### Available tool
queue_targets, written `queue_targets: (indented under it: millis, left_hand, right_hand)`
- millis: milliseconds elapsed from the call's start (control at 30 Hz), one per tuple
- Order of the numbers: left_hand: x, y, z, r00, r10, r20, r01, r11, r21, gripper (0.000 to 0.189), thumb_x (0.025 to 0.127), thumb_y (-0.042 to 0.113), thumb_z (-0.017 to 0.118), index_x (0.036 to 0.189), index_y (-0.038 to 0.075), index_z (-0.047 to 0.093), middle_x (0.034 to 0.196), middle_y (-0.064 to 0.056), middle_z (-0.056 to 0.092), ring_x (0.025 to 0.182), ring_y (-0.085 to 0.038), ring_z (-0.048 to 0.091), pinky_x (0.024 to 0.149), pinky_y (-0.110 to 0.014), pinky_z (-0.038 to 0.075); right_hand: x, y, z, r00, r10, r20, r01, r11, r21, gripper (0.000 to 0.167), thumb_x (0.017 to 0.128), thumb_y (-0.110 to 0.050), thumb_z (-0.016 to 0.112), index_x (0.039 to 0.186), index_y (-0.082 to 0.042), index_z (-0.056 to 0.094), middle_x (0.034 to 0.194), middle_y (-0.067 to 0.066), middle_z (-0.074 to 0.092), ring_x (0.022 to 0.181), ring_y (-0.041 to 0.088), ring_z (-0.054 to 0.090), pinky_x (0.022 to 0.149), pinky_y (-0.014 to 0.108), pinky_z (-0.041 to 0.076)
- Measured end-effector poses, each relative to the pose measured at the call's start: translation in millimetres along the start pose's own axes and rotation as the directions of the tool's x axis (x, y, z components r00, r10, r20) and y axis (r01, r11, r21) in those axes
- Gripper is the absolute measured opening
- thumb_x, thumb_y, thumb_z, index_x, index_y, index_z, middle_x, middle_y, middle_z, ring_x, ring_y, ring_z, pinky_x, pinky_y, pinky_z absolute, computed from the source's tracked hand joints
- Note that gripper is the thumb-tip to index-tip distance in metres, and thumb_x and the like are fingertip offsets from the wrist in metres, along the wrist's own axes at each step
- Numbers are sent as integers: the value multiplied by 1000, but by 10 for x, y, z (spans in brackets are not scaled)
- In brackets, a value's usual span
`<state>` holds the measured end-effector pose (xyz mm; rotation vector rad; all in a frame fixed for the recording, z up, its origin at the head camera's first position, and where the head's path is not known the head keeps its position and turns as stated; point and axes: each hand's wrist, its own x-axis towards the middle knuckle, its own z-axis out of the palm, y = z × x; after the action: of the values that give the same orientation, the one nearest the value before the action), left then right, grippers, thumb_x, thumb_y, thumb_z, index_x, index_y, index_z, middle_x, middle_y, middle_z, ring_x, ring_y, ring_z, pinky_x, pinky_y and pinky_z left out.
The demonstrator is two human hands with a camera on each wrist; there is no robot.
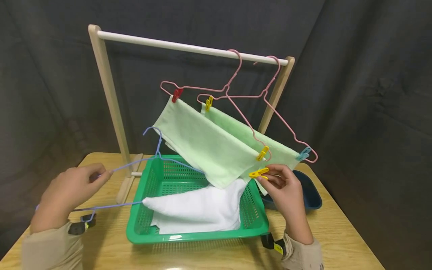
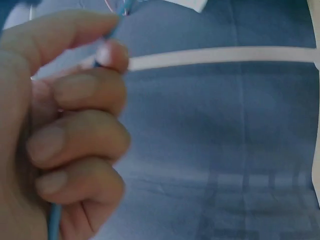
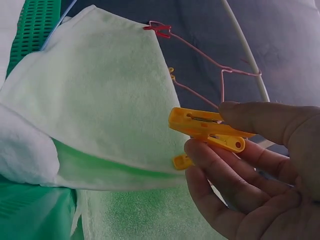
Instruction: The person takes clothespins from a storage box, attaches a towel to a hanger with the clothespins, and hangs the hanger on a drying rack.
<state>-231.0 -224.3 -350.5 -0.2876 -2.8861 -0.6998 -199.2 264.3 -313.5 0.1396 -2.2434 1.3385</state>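
Note:
My left hand [image 1: 69, 189] grips a blue wire hanger [image 1: 179, 162] by its left part, fingers curled round the wire in the left wrist view. A white towel [image 1: 202, 206] lies over the hanger's lower bar, above and partly in a green basket [image 1: 199, 237]. Between thumb and fingertips, my right hand [image 1: 287, 191] pinches a yellow clothespin [image 3: 187, 120]. Just beyond it hangs a light green towel [image 1: 209, 146], clipped to a pink hanger by a red clothespin [image 1: 176, 94] and another yellow clothespin [image 1: 262, 153].
A wooden rack with a white rail [image 1: 168, 45] stands behind the basket. Farther along the rail, a second pink hanger [image 1: 280, 116] holds another green towel [image 1: 236, 125] with yellow and teal clothespins. A dark blue bin [image 1: 312, 193] sits at the right on the wooden table [image 1: 337, 232].

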Motion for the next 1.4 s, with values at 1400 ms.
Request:
queue_targets:
  millis: [1400]
  left_hand:
    - [190,353,359,802,95,-590,-480,690,-542,15,91,6,76,78,0,73,64,13,62,53,-5,40,48,-23,31]
  right_hand:
    - [-19,-139,-251,942,-153,-300,276,859,430,45,78,26,70,120,18,59,111,20,68,95,23,72,83,28,57]
